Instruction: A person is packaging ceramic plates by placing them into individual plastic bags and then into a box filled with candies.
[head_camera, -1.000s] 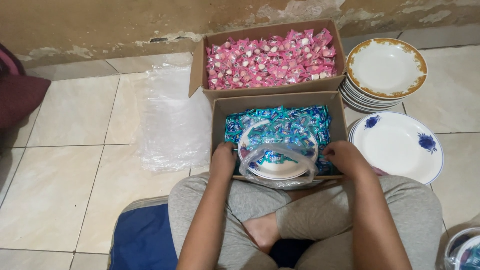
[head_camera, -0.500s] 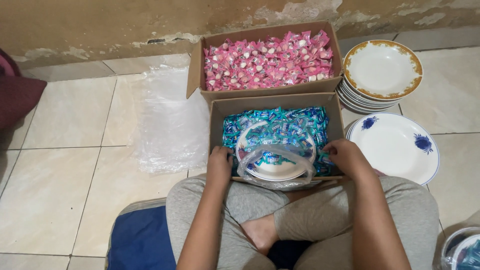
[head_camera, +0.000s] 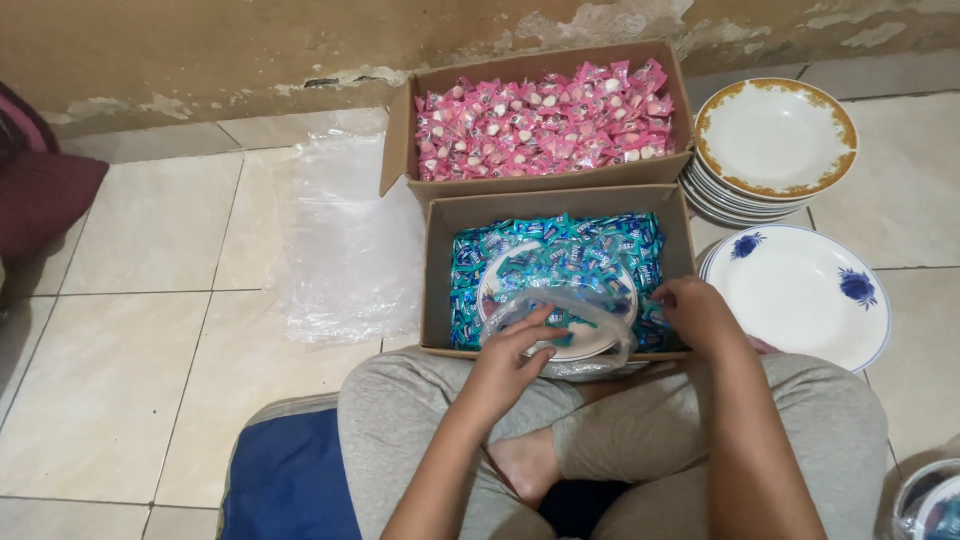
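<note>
Left hand (head_camera: 520, 350) has shifted: a second ago it sat at the left rim of the white round plate (head_camera: 556, 310) wrapped in a clear plastic bag (head_camera: 600, 335); now it lies over the near part of the plate, fingers curled and pinching the loose plastic against the rim. Right hand (head_camera: 697, 312) is about where it was, at the plate's right side by the box's near right corner, fingers bent down onto the blue-wrapped candies (head_camera: 560, 255); cannot tell if it grips the bag or just presses there.

The plate sits inside the near brown cardboard box (head_camera: 440, 270), on the candy heap, toward the box's near edge, a small pile of blue candies on it under the plastic. Reading: work has moved from steadying both sides to handling the bag mouth with the left.

Behind it, touching, is a second cardboard box of pink-wrapped candies (head_camera: 545, 125). A stack of gold-rimmed white plates (head_camera: 775, 140) is by the floor's far right, a white plate with blue flowers (head_camera: 800, 295) just beside the near box. Crumpled clear plastic sheet (head_camera: 340, 250) lies left on the tiles. Blue cushion (head_camera: 290, 480) is under the person's grey-trousered legs.
</note>
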